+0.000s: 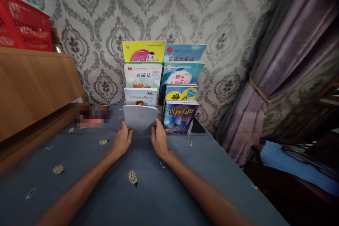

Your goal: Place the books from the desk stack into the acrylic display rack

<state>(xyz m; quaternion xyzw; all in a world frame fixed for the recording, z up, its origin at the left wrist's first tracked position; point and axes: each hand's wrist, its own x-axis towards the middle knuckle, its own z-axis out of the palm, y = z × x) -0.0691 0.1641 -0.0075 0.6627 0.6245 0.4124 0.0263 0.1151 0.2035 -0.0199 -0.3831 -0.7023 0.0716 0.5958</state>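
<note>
Between my two hands a thin pale book [140, 118] stands upright, its plain light side toward me. My left hand [122, 139] is closed on its left edge, and my right hand [159, 137] grips the right edge. Directly behind it is a light-blue book [140, 93], then a white-and-green book [143, 74] and a tall yellow book [144, 47]. In the right-hand row stand a dark-blue book [178, 116], a yellow-and-blue book [181, 91], a teal book [182, 72] and a blue book [185, 49] at the back. The lower parts of the rear books are hidden.
A grey-blue patterned cloth [106, 190] covers the surface. At left are a wooden cabinet [37, 88], a red basket [31, 24] and a blurred-out item [91, 116]. A dark flat object [197, 126] lies behind the right row. Patterned wall behind; purple curtain [246, 120] at right.
</note>
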